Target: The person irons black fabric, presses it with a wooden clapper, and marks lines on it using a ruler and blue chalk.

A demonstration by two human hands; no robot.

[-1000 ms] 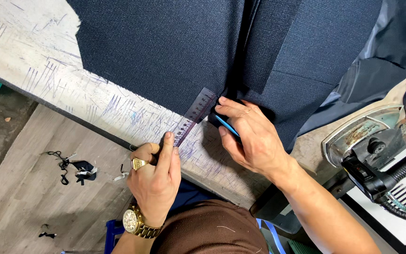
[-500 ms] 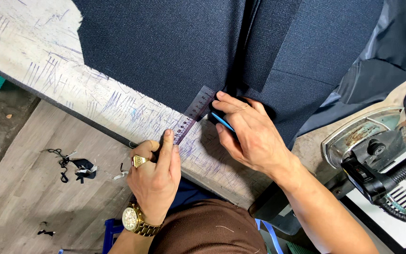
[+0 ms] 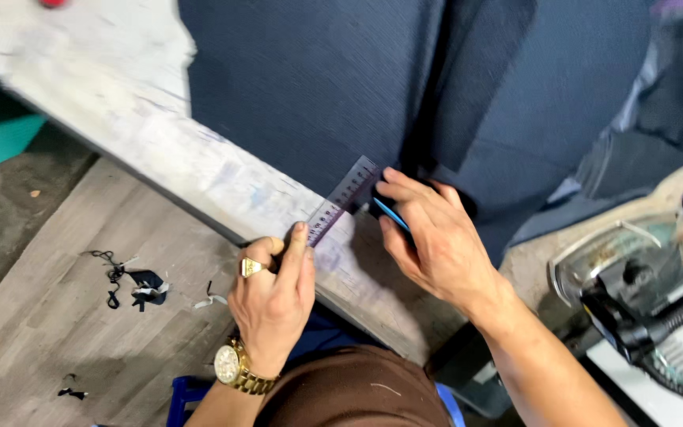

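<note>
From the head camera, looking straight down, there is one worktable with a worn, whitish top running slantwise across the frame, and one spread of dark navy cloth lying over its far part. One narrow see-through ruler lies across the table edge, its far end on the cloth and its near end on the bare top.

Two hands are at work, both the person's own. The left hand presses down on the near end of the ruler with the forefinger stretched flat along it and the other fingers curled under; it wears one gold ring and, at the wrist, one gold watch. The right hand sits just beside the ruler's far end, on the cloth, fingers closed around one thin blue marker whose tip points at the ruler's edge.

At the right edge stands one steam iron with a black coiled cord, well apart from the hands. Down on the grey wooden floor lie a few small scraps of dark cloth and thread: one cluster near the table, one more bit nearer the bottom edge. One teal object shows at the far left, too cut off to make out.
</note>
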